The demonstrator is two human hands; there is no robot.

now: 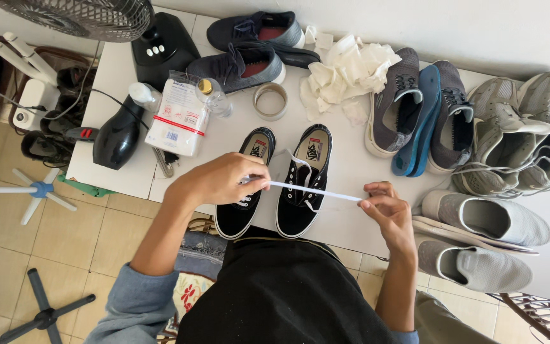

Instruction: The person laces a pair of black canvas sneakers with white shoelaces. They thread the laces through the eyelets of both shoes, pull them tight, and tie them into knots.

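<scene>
White and flat, the shoelace (316, 190) runs taut between the two hands above the near edge of the table (351, 162). The left hand (221, 180) pinches one end, its fingers (253, 178) closed tight on the lace over the toe area of the left black sneaker (242, 191). The right hand (386, 207) pinches the other end between thumb and forefinger, the remaining fingers curled in, just past the near edge of the table. The lace slants slightly downward from the left hand to the right and looks clean, thin and ribbon-like.

Both black sneakers stand side by side at the near edge, toes toward the person, with white soles and white insoles; the right black sneaker (303, 181) has loose white lacing across its tongue, and the stretched lace passes over it.

Farther back on the table lie a roll of tape (270, 100), a heap of crumpled white paper (345, 73) and a pair of dark blue running shoes (249, 51) near the far edge. Toward the left edge sit a white packet (176, 118), a small clear bottle (214, 95) and a black hair dryer (117, 137). Grey trainers (479, 220) crowd the right side of the table.
</scene>
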